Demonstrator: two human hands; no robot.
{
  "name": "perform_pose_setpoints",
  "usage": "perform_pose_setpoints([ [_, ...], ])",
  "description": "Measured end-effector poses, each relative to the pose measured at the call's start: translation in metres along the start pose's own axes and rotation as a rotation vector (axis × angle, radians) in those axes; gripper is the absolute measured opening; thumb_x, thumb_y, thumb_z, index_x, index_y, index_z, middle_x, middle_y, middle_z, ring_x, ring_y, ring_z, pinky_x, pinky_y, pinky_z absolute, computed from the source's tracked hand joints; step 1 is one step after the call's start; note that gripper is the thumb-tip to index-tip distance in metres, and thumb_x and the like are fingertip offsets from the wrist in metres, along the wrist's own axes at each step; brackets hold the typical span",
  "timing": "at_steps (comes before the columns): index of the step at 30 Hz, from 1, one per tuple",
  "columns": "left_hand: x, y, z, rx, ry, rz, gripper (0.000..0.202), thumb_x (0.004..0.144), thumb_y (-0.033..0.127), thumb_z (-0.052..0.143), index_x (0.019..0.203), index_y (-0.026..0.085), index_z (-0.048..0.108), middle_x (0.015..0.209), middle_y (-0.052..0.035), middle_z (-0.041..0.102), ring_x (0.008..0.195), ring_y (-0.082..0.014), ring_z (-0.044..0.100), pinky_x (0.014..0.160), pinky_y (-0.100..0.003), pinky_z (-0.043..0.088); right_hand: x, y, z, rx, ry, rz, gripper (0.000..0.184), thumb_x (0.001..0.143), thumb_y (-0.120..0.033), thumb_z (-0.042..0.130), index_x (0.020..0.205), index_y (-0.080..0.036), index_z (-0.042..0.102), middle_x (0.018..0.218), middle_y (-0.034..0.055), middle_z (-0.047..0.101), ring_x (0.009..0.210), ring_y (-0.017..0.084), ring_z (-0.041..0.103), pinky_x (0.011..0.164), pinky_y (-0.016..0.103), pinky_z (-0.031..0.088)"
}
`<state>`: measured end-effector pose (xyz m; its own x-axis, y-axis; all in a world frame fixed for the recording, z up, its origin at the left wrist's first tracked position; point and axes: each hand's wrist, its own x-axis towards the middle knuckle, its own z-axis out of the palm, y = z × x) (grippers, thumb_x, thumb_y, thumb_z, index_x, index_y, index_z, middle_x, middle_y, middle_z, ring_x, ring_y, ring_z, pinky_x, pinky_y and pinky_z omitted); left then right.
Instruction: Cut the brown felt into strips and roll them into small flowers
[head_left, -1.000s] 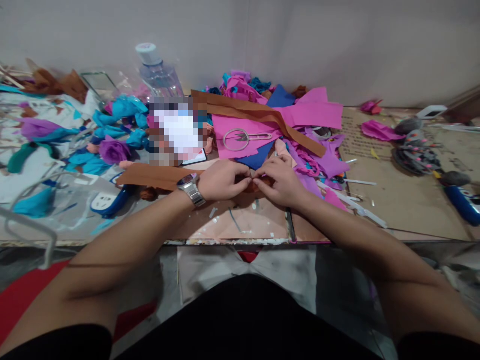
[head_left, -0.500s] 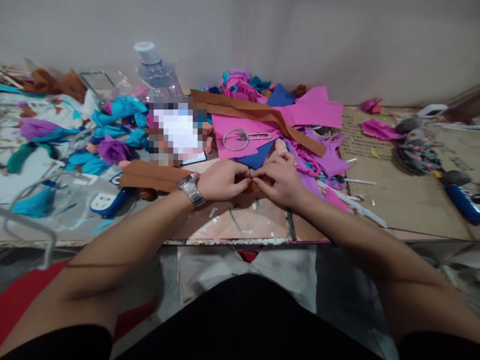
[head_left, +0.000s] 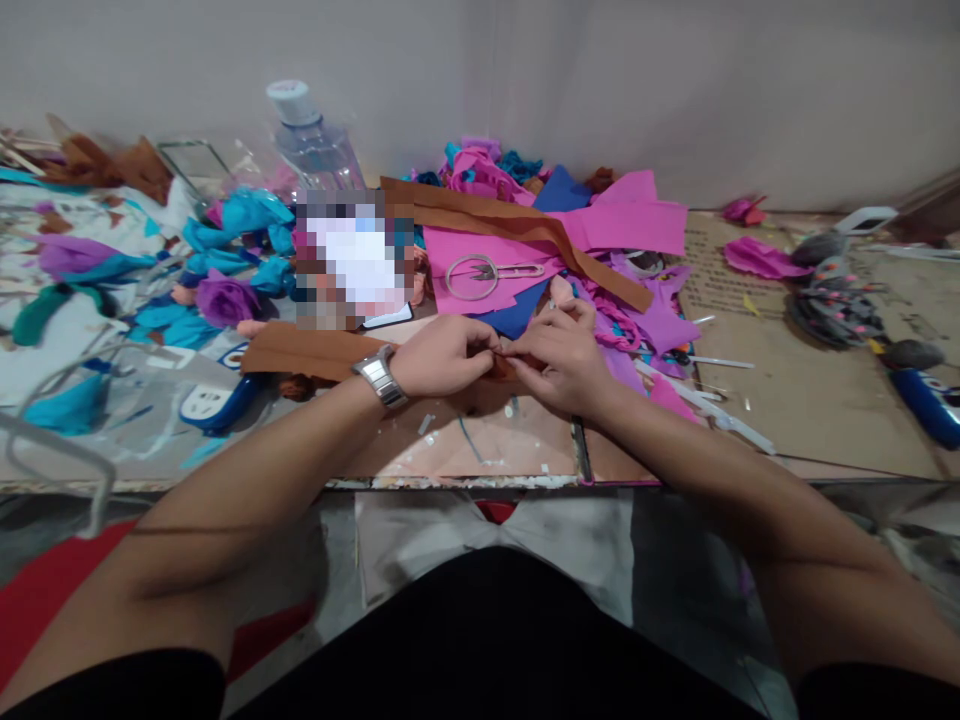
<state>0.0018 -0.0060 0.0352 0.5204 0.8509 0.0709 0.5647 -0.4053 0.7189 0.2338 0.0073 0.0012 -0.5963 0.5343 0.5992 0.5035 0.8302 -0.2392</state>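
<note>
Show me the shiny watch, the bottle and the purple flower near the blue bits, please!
Watch (head_left: 384,383): head view, on its metal band.
Bottle (head_left: 319,150): head view, on its clear body, below the white cap.
Purple flower (head_left: 227,299): head view, on its petals.

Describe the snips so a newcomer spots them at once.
Find the clear bottle by the wall, then the phone in front of it. Right of the phone, the snips lie on pink paper, nearer than the long brown strip. Their round loop and slim handle stand out from the surrounding paper.
</note>
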Motion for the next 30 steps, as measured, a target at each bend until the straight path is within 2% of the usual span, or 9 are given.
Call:
perform_pose_setpoints([
  [4,0.0004,-0.0004,-0.0006,-0.025,-0.005,-0.009,0.017,0.084,0.022,0.055,0.079,0.016,0.07,0.069,0.0009,0.065,0.063,-0.0123,0.052,0.063,-0.026,0.037,0.0,0.0,-0.0011,-0.033,-0.013,-0.025,0.011,0.1,-0.03,0.067,0.099,-0.029,0.078,0.091,-0.0008,0.083,0.098,0.024,0.068,0.107,0.052,0.028],
  [9,0.0006,0.0013,-0.0013,-0.035,0.003,-0.014,0.03,0.094,0.037,0.055,0.075,0.016,0.067,0.065,0.0007,0.061,0.062,-0.0126,0.049,0.061,-0.027,0.034,-0.0009,0.0004,-0.0008,-0.035,-0.003,-0.044,0.01,0.101,-0.028,0.066,0.1,-0.028,0.076,0.093,-0.0015,0.083,0.1,0.023,0.067,0.111,0.053,0.026],
  [16,0.0004,-0.0012,0.001,-0.031,0.037,-0.036,0.029,0.093,0.035,0.057,0.073,0.016,0.065,0.063,0.0006,0.061,0.06,-0.0121,0.049,0.059,-0.026,0.033,-0.0002,0.0004,0.0008,-0.013,-0.016,0.008,0.011,0.101,-0.031,0.067,0.101,-0.027,0.077,0.097,-0.0012,0.083,0.1,0.024,0.067,0.11,0.052,0.027],
  [22,-0.0001,-0.0016,0.0024,-0.034,0.043,-0.07,0.034,0.095,0.04,0.056,0.073,0.016,0.066,0.062,0.0004,0.06,0.058,-0.012,0.048,0.058,-0.027,0.033,-0.0002,-0.0002,-0.0002,-0.047,0.024,-0.034,0.01,0.101,-0.028,0.066,0.101,-0.027,0.076,0.095,-0.0024,0.083,0.099,0.023,0.068,0.11,0.052,0.027],
  [30,0.0006,-0.0015,0.0024,-0.05,0.06,-0.09,0.033,0.093,0.037,0.055,0.068,0.016,0.061,0.061,0.0012,0.054,0.058,-0.0114,0.042,0.057,-0.027,0.032,-0.0041,-0.0002,-0.0021,-0.091,-0.031,-0.032,0.014,0.099,-0.026,0.067,0.108,-0.031,0.077,0.102,-0.0002,0.083,0.107,0.027,0.067,0.11,0.055,0.029],
])
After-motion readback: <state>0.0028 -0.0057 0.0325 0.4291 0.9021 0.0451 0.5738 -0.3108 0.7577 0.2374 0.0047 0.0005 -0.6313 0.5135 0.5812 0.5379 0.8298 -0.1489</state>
